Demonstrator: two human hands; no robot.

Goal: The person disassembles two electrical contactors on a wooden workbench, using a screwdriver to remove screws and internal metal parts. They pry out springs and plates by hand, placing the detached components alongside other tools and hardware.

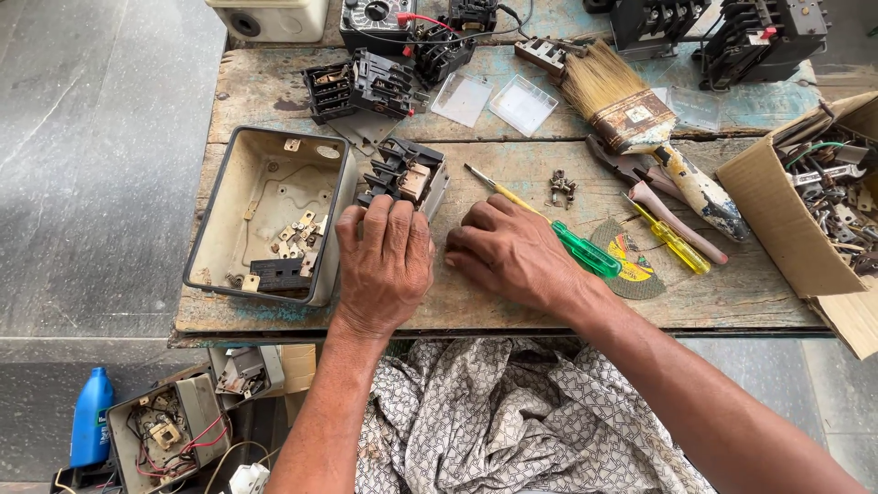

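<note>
Left hand [384, 261] grips the black contactor block [402, 174] on the table [512, 302]; right hand [512, 252] lies loosely curled, holding nothing, just beside the green-handled screwdriver [558, 233].

green screwdriver [585, 252]; yellow screwdriver [677, 245]

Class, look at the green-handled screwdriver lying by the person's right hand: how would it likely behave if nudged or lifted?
The green-handled screwdriver looks rigid, with a thin metal shaft, so it should not bend. Its rounded handle might roll on the wooden table if nudged. It seems slim, so probably light to lift.
</note>
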